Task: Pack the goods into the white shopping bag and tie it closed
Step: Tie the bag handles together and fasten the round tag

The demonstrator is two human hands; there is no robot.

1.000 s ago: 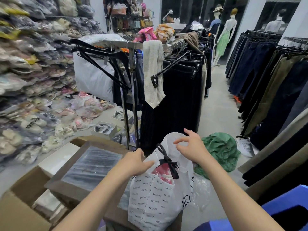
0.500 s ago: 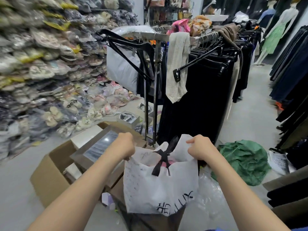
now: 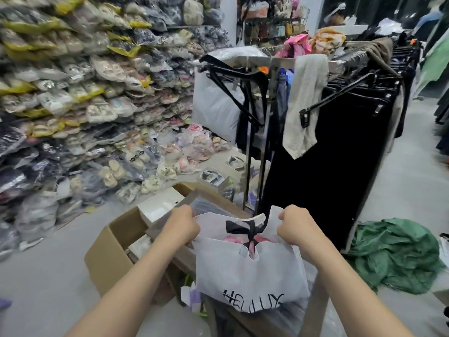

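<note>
Since a second ago the right hand (image 3: pixel 295 227) has gone from spread above the bag mouth to clenched on it, and the white shopping bag (image 3: pixel 247 271) has turned so its plain face with large black lettering faces the camera; the view has also swung left. The bag stands near centre on a brown surface (image 3: pixel 269 321) (box or table, cannot tell), just right of the open cardboard box (image 3: pixel 107 254). The left hand (image 3: pixel 184 227) has its fingers curled round the bag's top left rim. The right hand's fingers grip the top right rim. A black ribbon bow (image 3: pixel 245 227) sits between the hands at the mouth, and pink goods (image 3: pixel 233 239) show through the cut-out below it. The bag looks packed and tied, with the hands likely tidying or testing the closure. Risks: pulling the rims apart could loosen the bow or tear the thin cut-out edge, and the soft bag could slump off the surface if both hands let go at once. Counts: one bag, one bow, two hands, one cardboard box. The number of goods inside cannot be told. Further out are one green cloth heap (image 3: pixel 393 254) on the floor at right and one clothes rack (image 3: pixel 328 154) of dark garments behind. A wall of bagged slippers (image 3: pixel 85 93) is far left.
</note>
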